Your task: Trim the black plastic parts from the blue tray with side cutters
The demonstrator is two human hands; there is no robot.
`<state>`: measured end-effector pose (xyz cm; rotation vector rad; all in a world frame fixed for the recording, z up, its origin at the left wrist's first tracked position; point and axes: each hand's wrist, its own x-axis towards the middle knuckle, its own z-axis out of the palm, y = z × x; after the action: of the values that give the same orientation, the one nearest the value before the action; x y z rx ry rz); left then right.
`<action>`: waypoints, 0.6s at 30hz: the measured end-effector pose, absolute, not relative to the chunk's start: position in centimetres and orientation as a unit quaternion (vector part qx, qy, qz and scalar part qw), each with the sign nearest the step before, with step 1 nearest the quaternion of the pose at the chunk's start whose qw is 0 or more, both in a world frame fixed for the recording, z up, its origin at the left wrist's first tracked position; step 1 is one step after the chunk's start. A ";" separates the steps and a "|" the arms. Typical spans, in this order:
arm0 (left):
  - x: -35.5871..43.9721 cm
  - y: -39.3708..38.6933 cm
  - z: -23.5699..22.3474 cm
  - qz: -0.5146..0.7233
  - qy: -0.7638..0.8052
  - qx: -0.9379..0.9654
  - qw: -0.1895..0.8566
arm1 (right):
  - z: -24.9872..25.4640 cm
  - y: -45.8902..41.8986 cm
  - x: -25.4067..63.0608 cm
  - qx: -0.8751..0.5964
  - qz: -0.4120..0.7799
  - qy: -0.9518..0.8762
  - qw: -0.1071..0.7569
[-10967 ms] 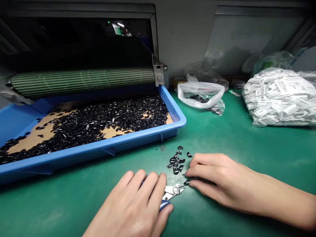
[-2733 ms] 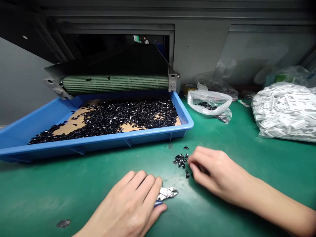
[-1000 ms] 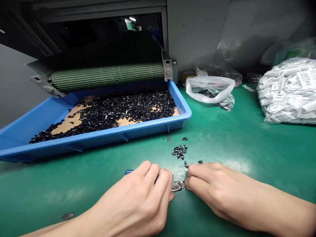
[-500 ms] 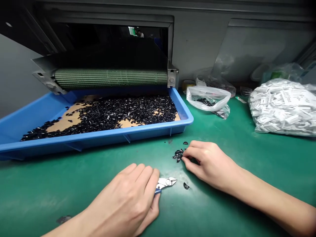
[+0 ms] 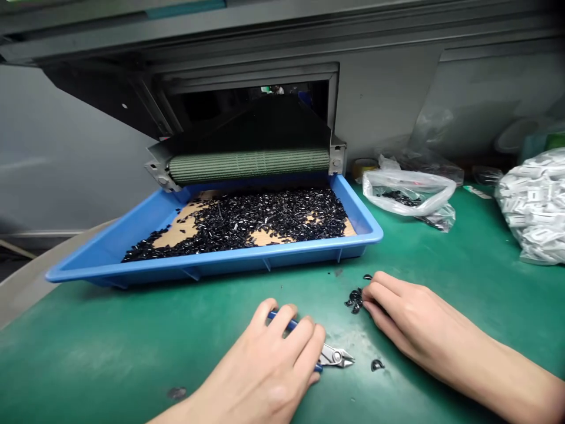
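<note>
My left hand (image 5: 276,368) is closed round a pair of small blue-handled cutters (image 5: 329,355), whose metal jaws poke out to the right on the green mat. My right hand (image 5: 406,321) lies further right, fingers curled, fingertips touching a small heap of black curved parts (image 5: 354,299). Whether it pinches one of them is hidden. A single black part (image 5: 376,365) lies alone near the cutter jaws.
A blue tray (image 5: 265,261) full of small black pieces sits under a green ribbed conveyor roller (image 5: 249,165). An open clear bag (image 5: 408,191) with black parts and a bag of white parts (image 5: 536,206) stand at the right. A dark spot (image 5: 176,392) marks the mat.
The view has shifted left and up. My right hand stays at the small heap, and my left hand still grips the cutters with one black part left beside the jaws.
</note>
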<state>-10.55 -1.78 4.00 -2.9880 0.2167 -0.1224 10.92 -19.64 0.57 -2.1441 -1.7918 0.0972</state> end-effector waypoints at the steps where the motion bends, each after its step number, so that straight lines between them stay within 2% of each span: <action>1: -10.6 -1.7 3.8 -0.042 0.066 -0.995 0.067 | 0.5 -19.6 10.9 -0.756 0.026 -0.632 0.168; 6: -10.7 -1.6 3.5 -0.042 0.053 -0.996 0.062 | 0.3 -19.6 11.0 -0.756 0.024 -0.638 0.147; 11: -10.9 -1.1 3.4 -0.031 0.058 -0.996 0.052 | 0.4 -19.7 11.2 -0.766 0.082 -0.611 0.182; 18: -10.8 0.1 2.0 -0.050 0.078 -0.995 0.026 | 0.1 -19.8 11.3 -0.787 0.100 -0.574 0.203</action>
<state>-10.76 0.07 1.96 -3.0760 0.2398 -0.1543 11.33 -19.85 0.11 -2.1961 -1.6013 0.2778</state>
